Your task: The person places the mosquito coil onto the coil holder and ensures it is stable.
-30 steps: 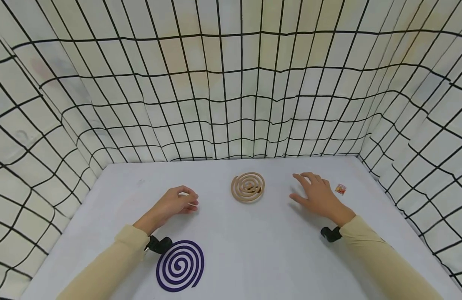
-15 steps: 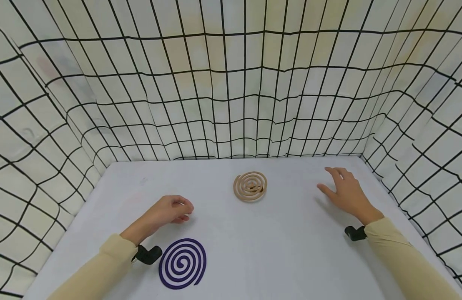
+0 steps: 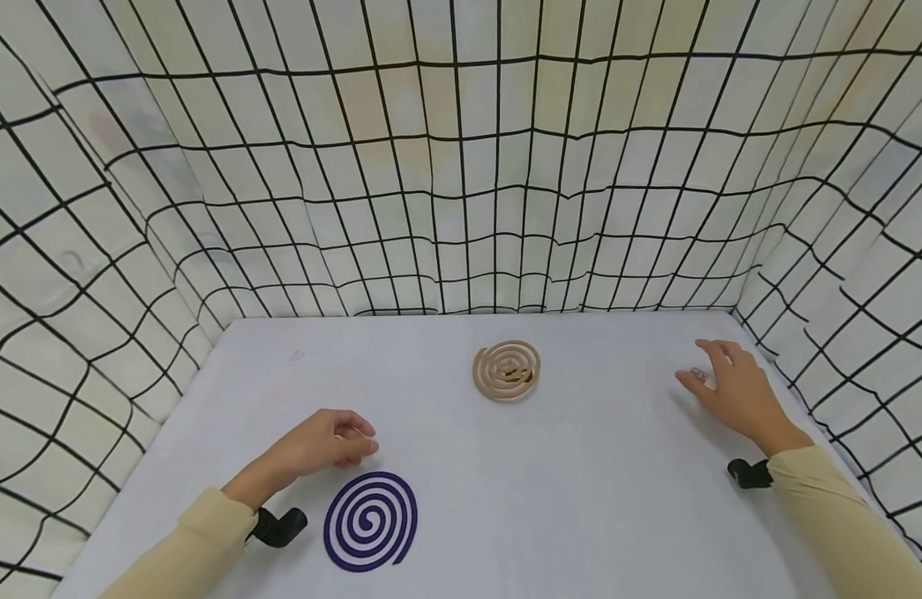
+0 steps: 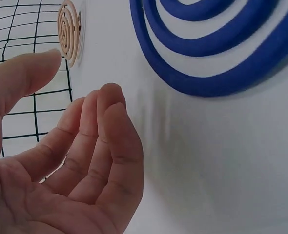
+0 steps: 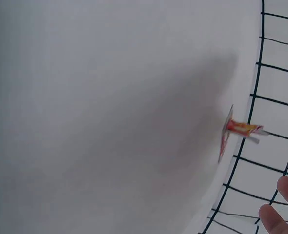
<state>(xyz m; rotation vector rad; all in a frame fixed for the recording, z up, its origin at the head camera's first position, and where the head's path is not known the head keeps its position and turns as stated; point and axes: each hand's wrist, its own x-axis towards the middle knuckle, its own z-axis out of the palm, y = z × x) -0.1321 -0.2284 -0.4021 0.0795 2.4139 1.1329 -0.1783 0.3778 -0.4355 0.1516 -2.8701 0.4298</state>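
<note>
Toward the far right of the white-covered table (image 3: 551,499), right hand (image 3: 740,398) hovers by a small red-and-yellow packet (image 5: 241,127). Fingers slightly bent, thumb spread well away from them, nothing gripped. Head view shows the packet in the gap between thumb and index finger, mostly hidden; right wrist view shows fingertips (image 5: 272,217) apart from it, with one part sticking up off a flatter part. Print too small to read.

Left hand (image 3: 314,445) sits above the near left side, idle: fingers loosely curved, close together, thumb apart, pinching nothing. Just beside it lies a purple-blue spiral coil (image 3: 359,550), flat, untouched. Tan spiral coil (image 3: 503,394) is farther off, between the hands, with a small gold-colored piece (image 3: 518,375) near its middle; can't tell if that piece is on top or underneath.

Risks, my judgement: packet looks light and thin, so a fingertip landing off-center would probably tip or slide it, maybe toward the black netting (image 3: 828,366) beside the table edge. Closing too early could pinch air, since the hand covers the view. Left side: dropping the forearm carelessly might let the black wrist camera (image 3: 280,528) knock the purple-blue coil. Both coils look thin; a hard press or one-edge lift could bend or snap a ring.
</note>
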